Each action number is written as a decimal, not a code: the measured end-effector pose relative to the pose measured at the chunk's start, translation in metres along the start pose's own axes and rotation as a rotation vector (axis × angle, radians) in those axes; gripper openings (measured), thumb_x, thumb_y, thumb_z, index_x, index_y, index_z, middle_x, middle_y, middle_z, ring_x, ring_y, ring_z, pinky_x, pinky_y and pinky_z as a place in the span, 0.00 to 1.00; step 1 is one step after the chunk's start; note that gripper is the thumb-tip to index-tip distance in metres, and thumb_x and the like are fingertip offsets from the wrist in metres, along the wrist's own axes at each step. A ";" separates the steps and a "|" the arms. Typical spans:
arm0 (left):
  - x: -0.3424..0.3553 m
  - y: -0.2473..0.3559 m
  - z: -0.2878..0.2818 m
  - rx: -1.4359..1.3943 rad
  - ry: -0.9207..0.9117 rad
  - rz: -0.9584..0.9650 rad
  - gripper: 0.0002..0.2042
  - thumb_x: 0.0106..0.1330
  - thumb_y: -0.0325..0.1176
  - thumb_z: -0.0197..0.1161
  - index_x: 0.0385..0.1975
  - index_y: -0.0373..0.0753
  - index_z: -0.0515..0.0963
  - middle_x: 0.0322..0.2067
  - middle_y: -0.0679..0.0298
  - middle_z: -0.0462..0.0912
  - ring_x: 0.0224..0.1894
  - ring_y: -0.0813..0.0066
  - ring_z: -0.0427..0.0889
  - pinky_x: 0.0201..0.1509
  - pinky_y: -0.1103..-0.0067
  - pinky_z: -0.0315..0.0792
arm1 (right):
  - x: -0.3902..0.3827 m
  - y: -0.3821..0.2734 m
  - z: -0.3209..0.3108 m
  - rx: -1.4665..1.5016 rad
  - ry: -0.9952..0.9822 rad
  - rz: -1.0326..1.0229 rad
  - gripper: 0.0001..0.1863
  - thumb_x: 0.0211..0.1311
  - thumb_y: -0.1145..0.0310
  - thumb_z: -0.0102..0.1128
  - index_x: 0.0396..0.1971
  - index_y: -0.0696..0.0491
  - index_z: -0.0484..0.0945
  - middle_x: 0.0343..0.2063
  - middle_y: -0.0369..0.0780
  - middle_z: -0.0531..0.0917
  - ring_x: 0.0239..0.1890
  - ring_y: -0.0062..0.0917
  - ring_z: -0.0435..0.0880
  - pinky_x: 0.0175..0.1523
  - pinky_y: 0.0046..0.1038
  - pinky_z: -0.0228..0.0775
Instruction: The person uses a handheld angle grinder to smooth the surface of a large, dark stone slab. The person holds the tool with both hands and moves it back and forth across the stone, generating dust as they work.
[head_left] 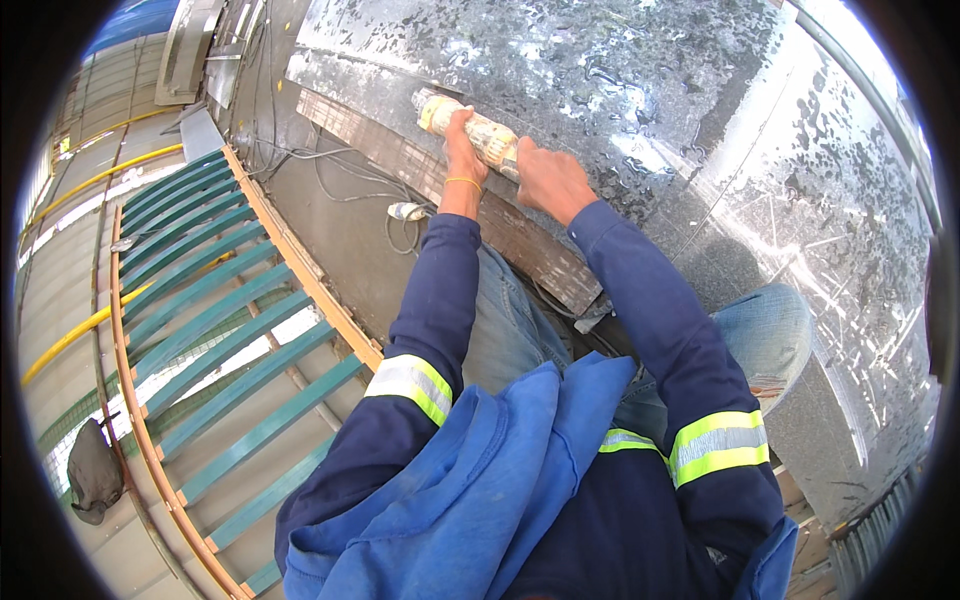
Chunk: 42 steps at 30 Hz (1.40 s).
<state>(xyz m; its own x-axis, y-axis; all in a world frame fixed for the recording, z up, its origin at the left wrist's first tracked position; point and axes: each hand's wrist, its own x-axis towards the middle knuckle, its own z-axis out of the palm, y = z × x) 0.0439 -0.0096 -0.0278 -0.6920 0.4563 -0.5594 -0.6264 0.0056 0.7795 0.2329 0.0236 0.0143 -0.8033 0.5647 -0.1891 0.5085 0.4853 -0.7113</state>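
A worn, pale yellow, roughly cylindrical tool is slanting over the near edge of a wet grey slab, the overhead angle not showing whether the two are touching. The person's left hand, a thin yellow band circling its wrist, is wrapping around the tool's body, while the right hand is clasping its rear end. A wooden plank is running along the slab's near side. Left of the slab, cables are snaking loosely, and a small pale object is lying near them; farther left of it, an orange-framed rack of green slats is stretching out. On the slab's near side, dark blue sleeves with reflective bands are reaching forward and a blue cloth is hanging in folds
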 end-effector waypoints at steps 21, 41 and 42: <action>0.004 -0.004 -0.003 -0.030 -0.004 -0.011 0.20 0.57 0.35 0.66 0.46 0.33 0.71 0.34 0.59 0.78 0.33 0.59 0.83 0.37 0.60 0.81 | -0.006 -0.001 -0.005 0.002 -0.002 0.000 0.19 0.47 0.73 0.65 0.39 0.60 0.68 0.31 0.55 0.85 0.35 0.49 0.87 0.39 0.44 0.79; 0.009 -0.004 -0.004 0.006 -0.032 0.000 0.18 0.56 0.37 0.66 0.44 0.38 0.72 0.34 0.60 0.78 0.32 0.59 0.82 0.38 0.61 0.81 | -0.001 0.003 0.001 0.017 0.016 -0.008 0.22 0.45 0.72 0.69 0.39 0.60 0.68 0.30 0.54 0.85 0.37 0.49 0.87 0.40 0.43 0.79; 0.009 -0.003 -0.004 0.009 -0.029 -0.014 0.18 0.56 0.37 0.66 0.44 0.38 0.72 0.34 0.60 0.78 0.33 0.59 0.82 0.38 0.61 0.81 | -0.001 0.002 0.002 0.002 0.034 -0.011 0.23 0.45 0.70 0.71 0.39 0.60 0.69 0.29 0.53 0.86 0.36 0.47 0.88 0.39 0.42 0.80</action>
<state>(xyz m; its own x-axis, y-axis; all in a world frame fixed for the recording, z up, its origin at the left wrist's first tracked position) 0.0382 -0.0089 -0.0359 -0.6726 0.4819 -0.5616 -0.6322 0.0202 0.7745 0.2339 0.0227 0.0111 -0.7980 0.5815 -0.1581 0.4989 0.4903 -0.7147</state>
